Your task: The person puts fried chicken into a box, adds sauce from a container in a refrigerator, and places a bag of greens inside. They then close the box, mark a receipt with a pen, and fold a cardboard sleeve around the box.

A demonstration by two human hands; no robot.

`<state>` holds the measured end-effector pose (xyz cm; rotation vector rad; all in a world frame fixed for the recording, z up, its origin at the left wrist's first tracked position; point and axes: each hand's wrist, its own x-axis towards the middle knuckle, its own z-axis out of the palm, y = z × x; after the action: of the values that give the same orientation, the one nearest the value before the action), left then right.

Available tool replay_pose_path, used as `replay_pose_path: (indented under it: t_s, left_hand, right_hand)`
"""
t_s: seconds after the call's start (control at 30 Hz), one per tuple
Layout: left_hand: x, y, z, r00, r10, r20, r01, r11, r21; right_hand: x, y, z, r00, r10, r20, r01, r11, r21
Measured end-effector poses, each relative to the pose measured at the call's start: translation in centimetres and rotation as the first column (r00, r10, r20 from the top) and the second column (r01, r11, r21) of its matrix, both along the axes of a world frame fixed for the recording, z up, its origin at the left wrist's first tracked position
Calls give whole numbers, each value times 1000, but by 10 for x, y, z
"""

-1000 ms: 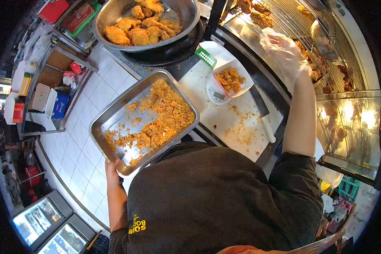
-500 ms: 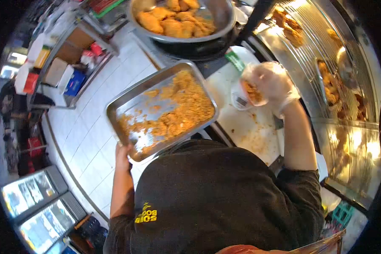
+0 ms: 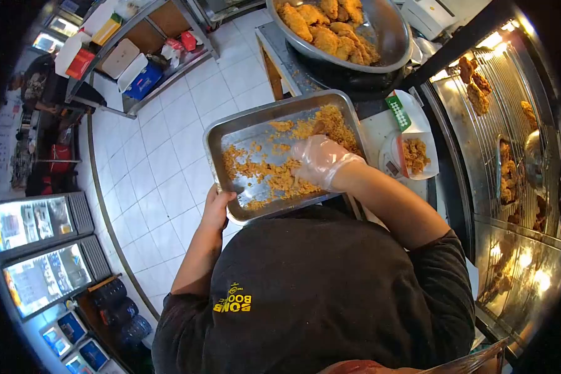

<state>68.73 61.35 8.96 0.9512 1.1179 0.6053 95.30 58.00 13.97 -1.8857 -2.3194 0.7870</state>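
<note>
**Left hand on tray rim, gloved right hand in the crumbs**

Steel tray [image 3: 235, 131] is in front of the person's torso, slightly skewed, its near edge by the black shirt [image 3: 318, 280]. Can't tell what, if anything, supports it besides the hand.

Left hand [image 3: 217, 207]: bare, grasping the tray at its near left corner. Thumb is over the rim; the other fingers are mostly hidden under it.

Right hand [image 3: 321, 162]: in a clear plastic glove, inside the tray, over its right half. Fingers are bent, pointing down and left, tips among the golden crumbs [image 3: 262, 173]. Can't tell whether they're clenched on any or loose.

Crumbs: thickest in the far right corner, with a loose band along the near side. Bare metal shows at far left and in patches between.

Right of the tray: open white box [image 3: 425, 163] with brown fried bits [image 3: 416, 156] inside, green patterned flap [image 3: 397, 112] folded back. It appears to sit on a small white scale [image 3: 390, 163]; readout too small to read. White board [image 3: 373, 128] underneath, partly covered by the right forearm.

Beyond the tray: big metal bowl [image 3: 383, 28], fried chicken pieces [image 3: 327, 37] piled in it.

Far right: lit display case [image 3: 458, 118], wire racks inside, more fried pieces [image 3: 478, 96] on them, plus a small filled pan [image 3: 500, 159].
</note>
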Motion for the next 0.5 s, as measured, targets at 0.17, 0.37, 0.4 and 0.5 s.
replay_pose_path:
  t_s: [0.17,0.37,0.4,0.5]
  left_hand:
    - [-5,2,-3,1000,-14,-9,13,1000,-24]
    - [-5,3,-5,1000,-20,13,20,1000,-12]
    - [-2,2,-1,1000,-16,25,16,1000,-14]
    - [-3,3,0,1000,-14,-12,14,1000,-11]
  right_hand:
    - [-20,6,8,961,257,100,-262,964,47]
    - [-28,7,6,985,150,-82,-161,975,-151]
    - [-27,8,6,981,189,-44,-192,978,-80]
    - [-16,15,9,981,193,24,-195,974,115]
